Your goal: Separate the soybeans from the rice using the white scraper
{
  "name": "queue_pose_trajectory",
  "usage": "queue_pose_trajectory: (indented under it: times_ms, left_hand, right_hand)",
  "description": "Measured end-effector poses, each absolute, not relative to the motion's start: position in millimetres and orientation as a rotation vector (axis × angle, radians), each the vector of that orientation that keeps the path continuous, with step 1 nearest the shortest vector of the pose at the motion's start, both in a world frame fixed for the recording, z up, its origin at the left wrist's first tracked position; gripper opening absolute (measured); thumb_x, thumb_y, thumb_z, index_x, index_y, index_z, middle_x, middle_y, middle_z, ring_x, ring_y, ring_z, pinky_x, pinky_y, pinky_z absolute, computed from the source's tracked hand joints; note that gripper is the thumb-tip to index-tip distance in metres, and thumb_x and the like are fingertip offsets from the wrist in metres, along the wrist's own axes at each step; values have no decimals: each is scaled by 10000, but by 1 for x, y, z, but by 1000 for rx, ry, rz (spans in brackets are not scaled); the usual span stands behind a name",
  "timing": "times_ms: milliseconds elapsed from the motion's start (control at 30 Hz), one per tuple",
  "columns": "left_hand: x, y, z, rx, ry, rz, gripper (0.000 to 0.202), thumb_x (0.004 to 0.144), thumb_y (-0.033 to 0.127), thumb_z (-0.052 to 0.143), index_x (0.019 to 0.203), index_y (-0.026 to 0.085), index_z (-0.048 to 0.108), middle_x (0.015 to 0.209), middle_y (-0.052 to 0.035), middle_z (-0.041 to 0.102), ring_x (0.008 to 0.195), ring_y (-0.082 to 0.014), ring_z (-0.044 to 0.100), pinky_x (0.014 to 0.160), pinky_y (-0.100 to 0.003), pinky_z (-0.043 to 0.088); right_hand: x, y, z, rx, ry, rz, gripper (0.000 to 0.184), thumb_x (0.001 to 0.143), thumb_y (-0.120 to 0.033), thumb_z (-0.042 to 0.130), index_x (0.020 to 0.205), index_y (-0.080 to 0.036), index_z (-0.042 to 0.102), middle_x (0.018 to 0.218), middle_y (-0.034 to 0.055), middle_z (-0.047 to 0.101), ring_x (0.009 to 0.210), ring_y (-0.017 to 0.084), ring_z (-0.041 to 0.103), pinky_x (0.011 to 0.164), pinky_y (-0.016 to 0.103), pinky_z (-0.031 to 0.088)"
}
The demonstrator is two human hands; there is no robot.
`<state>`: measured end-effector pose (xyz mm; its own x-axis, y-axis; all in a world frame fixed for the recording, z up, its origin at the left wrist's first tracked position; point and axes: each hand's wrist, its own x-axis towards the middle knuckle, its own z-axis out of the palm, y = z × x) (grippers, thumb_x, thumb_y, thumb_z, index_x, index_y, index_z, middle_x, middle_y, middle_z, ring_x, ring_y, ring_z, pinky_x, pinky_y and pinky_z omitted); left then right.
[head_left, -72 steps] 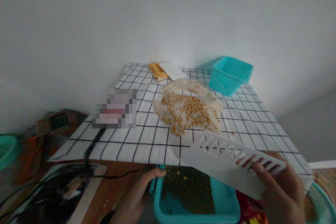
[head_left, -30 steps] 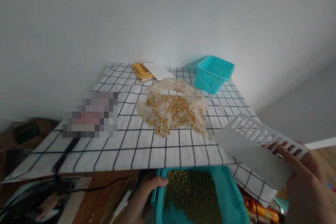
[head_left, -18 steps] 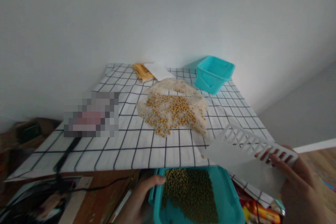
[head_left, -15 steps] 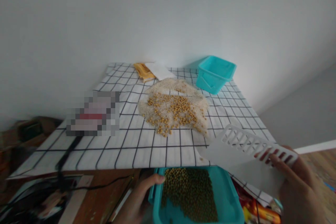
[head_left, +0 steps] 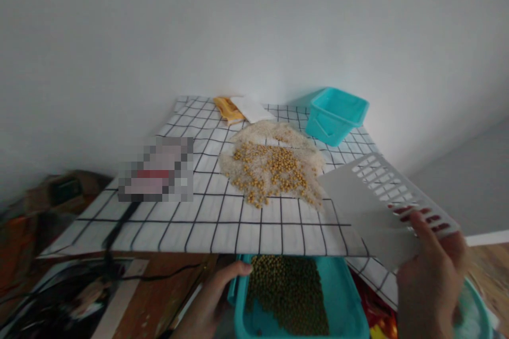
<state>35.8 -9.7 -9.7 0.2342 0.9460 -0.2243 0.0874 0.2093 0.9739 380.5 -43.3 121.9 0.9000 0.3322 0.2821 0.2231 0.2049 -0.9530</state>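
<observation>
My right hand (head_left: 431, 275) grips a white slotted plastic scoop (head_left: 382, 201) by its slotted end, holding it in the air over the right edge of the checked tablecloth (head_left: 222, 222). My left hand (head_left: 210, 302) holds the left rim of a teal bin (head_left: 350, 312) below the table's front edge; the bin is filled with greenish-yellow beans (head_left: 286, 296). A heap of rice mixed with yellow beans (head_left: 274, 167) lies on the cloth, just left of the scoop's flat end.
A second teal bin (head_left: 336, 115) stands at the back right of the table. An orange packet (head_left: 227, 107) and a white sheet (head_left: 252, 108) lie at the back. A black cable (head_left: 119, 225) runs off the left. Clutter sits on the floor left and right.
The scoop has lifted from over the bean bin and swung up to the right, its flat end now beside the heap. My left hand stays on the bin's rim.
</observation>
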Motion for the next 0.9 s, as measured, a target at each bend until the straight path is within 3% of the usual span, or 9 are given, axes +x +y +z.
queue_pose_trajectory:
  times_ms: [133, 300, 433, 533, 600, 633, 667, 733, 900]
  left_hand:
    - [39, -10, -15, 1068, 1244, 826, 155, 799, 316, 687, 819, 332, 840, 969, -22, 858, 946, -284, 778, 835, -393, 648]
    - [46, -9, -15, 1046, 1163, 828, 210, 813, 461, 663, 809, 320, 819, 919, -61, 840, 917, -299, 766, 778, -386, 651]
    - [32, -9, -16, 1128, 1174, 917, 168, 687, 314, 800, 849, 343, 835, 985, -30, 850, 961, -278, 753, 855, -349, 628]
    - [32, -8, 5, 1105, 1137, 885, 182, 696, 275, 784, 857, 341, 840, 972, -15, 856, 925, -268, 762, 871, -352, 624]
    - [41, -5, 29, 1059, 1095, 915, 312, 637, 228, 811, 923, 350, 835, 1080, 3, 845, 993, -272, 753, 941, -357, 598]
    - [47, -3, 41, 962, 1081, 843, 286, 638, 226, 804, 893, 351, 837, 1038, 8, 852, 954, -269, 763, 910, -358, 612]
    - [53, -1, 51, 838, 1078, 702, 129, 712, 283, 752, 797, 327, 839, 935, -13, 859, 905, -275, 769, 868, -377, 628]
    - [63, 3, 64, 776, 1091, 664, 254, 823, 381, 616, 690, 297, 815, 796, -45, 843, 820, -282, 771, 786, -402, 647]
    - [64, 4, 50, 730, 1155, 764, 136, 733, 375, 687, 698, 304, 798, 793, -34, 832, 814, -290, 765, 805, -410, 643]
  right_hand:
    - [356, -5, 127, -1192, -606, 118, 169, 776, -291, 765, 777, -187, 632, 770, -15, 655, 751, 146, 632, 747, 285, 468]
    - [347, 19, 122, -1165, -664, 129, 198, 762, -324, 783, 785, -180, 649, 751, -10, 663, 712, 141, 620, 720, 281, 449]
    - [350, 15, 116, -1236, -645, 239, 253, 735, -377, 798, 794, -173, 659, 751, 1, 677, 666, 139, 599, 668, 272, 433]
    - [352, 8, 117, -1256, -670, 301, 271, 729, -391, 803, 804, -168, 668, 750, 15, 679, 684, 154, 607, 658, 275, 437]
    - [353, 4, 118, -1273, -676, 303, 273, 726, -385, 808, 824, -167, 678, 752, 18, 679, 708, 167, 624, 666, 280, 448]
    - [354, 3, 119, -1276, -684, 303, 268, 729, -379, 808, 830, -167, 679, 757, 20, 680, 723, 173, 632, 673, 283, 454]
    - [354, 2, 120, -1273, -697, 301, 259, 735, -373, 804, 826, -167, 677, 763, 22, 682, 738, 178, 640, 682, 286, 459]
    - [354, 1, 121, -1262, -724, 288, 242, 746, -364, 796, 803, -168, 668, 766, 25, 682, 752, 184, 647, 691, 289, 465]
    - [353, -2, 122, -1291, -745, 254, 230, 757, -362, 790, 832, -173, 682, 789, 33, 688, 776, 194, 650, 704, 298, 467]
